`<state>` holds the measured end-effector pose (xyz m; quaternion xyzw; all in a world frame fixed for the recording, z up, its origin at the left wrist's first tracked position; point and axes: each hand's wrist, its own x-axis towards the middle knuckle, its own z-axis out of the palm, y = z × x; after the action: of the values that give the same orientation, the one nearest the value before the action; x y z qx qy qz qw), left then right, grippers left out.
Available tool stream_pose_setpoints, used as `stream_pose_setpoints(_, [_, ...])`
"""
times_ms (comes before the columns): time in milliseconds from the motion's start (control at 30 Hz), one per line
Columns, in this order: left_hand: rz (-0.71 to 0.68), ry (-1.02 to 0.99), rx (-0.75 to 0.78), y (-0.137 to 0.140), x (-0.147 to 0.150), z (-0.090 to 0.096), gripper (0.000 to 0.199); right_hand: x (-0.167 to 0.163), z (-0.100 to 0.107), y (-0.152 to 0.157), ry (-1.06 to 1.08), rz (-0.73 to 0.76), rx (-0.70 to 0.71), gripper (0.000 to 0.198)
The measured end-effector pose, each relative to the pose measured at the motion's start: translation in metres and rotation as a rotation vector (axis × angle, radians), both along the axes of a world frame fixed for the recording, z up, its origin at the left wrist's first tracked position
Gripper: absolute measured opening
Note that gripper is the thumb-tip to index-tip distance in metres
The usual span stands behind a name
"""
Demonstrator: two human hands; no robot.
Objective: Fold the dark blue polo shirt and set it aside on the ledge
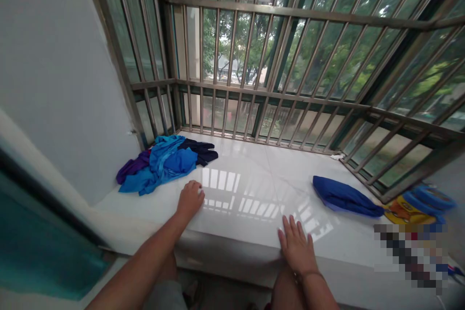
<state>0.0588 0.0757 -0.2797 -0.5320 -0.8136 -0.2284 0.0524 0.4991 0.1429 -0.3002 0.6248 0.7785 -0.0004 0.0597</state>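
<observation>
My left hand rests on the white window sill with its fingers loosely bent and the thumb a little apart; I see nothing in it. Just beyond it lies a crumpled pile of clothes in light blue, with a purple piece at its left and a dark navy piece at its right. My right hand lies flat near the sill's front edge, fingers spread and holding nothing. Farther right is a folded dark blue garment, apart from that hand.
Metal window bars enclose the back and sides of the sill. At the right end stands a blue and yellow container, with a pixelated area below it. A grey wall and a teal surface are on the left.
</observation>
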Motion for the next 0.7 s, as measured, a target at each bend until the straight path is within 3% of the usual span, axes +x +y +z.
stream_pose_setpoints(167, [0.108,-0.044,-0.005,0.016,-0.029,-0.004,0.056,-0.001,0.002,-0.021,0.005,-0.004,-0.032,0.067])
stream_pose_setpoints(300, [0.17,-0.263,-0.021,0.038,-0.061,0.019,0.052,0.007,0.006,-0.046,0.031,0.026,-0.034,0.068])
stream_pose_setpoints(400, [0.104,-0.33,-0.015,0.049,-0.063,0.041,0.045,0.014,0.004,-0.063,0.071,0.055,-0.005,0.073])
stream_pose_setpoints(533, [-0.073,-0.406,0.001,0.033,-0.011,0.05,0.044,0.019,0.0,-0.074,0.143,0.066,0.07,0.068])
stream_pose_setpoints(700, [-0.447,-0.606,-0.07,-0.056,0.108,0.029,0.027,0.006,0.004,-0.093,0.379,0.272,0.079,0.075])
